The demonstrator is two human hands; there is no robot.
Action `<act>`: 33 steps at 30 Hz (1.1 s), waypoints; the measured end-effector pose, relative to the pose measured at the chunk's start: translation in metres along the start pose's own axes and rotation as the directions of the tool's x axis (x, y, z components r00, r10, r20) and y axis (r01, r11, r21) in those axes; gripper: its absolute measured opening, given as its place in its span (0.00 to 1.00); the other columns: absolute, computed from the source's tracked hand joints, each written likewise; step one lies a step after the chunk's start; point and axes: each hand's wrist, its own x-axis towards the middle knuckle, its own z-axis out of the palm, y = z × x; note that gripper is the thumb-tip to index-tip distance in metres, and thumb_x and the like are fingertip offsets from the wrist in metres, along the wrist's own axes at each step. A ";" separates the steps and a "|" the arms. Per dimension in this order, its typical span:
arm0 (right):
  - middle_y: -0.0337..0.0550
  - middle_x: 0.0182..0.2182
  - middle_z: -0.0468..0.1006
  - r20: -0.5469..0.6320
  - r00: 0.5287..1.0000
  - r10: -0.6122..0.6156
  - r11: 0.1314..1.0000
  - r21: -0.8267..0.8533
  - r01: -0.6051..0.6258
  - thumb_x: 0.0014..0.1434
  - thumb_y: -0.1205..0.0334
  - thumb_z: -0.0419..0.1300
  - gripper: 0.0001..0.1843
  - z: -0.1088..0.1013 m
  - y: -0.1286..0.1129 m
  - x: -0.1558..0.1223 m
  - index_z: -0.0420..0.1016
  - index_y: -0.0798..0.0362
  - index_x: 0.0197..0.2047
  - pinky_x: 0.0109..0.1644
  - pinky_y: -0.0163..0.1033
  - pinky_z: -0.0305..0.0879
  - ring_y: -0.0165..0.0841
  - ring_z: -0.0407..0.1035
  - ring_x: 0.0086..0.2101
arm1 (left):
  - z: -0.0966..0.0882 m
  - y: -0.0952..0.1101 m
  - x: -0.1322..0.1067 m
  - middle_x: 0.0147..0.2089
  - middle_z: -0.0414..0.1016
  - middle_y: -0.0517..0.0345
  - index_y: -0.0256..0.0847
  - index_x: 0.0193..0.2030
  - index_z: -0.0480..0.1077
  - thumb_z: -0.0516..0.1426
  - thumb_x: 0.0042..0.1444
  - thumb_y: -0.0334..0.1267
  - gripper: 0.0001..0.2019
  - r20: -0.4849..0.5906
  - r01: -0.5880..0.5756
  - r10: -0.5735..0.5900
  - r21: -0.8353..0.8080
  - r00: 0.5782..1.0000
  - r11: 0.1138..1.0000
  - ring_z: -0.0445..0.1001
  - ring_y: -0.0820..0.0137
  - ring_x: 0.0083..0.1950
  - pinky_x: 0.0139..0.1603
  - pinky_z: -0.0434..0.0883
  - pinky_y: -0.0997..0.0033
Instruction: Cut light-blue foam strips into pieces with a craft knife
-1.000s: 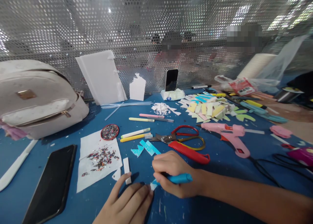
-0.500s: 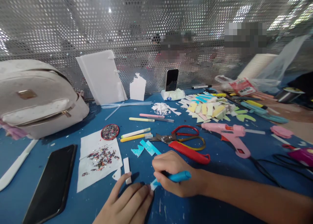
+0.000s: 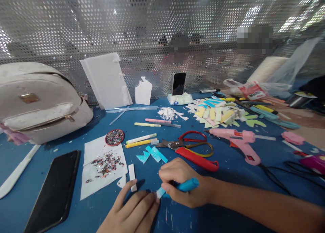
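blue marker tip on a small pale scrap

a smooth plastic blue marker [image 3: 187, 185] sets its tip on a small pale scrap [image 3: 159, 192] that lies low and centre on the scuffed, paint-flecked blue table [image 3: 228, 173]. red-handled scissors [image 3: 193, 148] lie at 12 o'clock from it, a glossy pink glue gun [image 3: 238, 140] at 2 o'clock and a flat black phone [image 3: 54, 189] at 9 o'clock. a perforated metal screen [image 3: 152, 29] closes the back. the right hand [image 3: 181, 184] is curled tight around the marker. the left hand [image 3: 132, 212] lies flat, fingers straight and together, tips pinning the scrap.
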 end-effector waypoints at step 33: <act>0.32 0.20 0.54 -0.008 0.998 0.058 0.998 -0.005 -0.059 0.64 0.63 0.48 0.16 -0.004 -0.006 0.006 0.46 0.49 0.26 0.27 0.35 0.48 0.28 0.53 0.22 | -0.003 0.002 0.008 0.43 0.79 0.61 0.38 0.47 0.77 0.48 0.72 0.31 0.15 -0.029 0.015 -0.015 0.005 0.999 1.000 0.74 0.73 0.47 0.75 0.45 0.59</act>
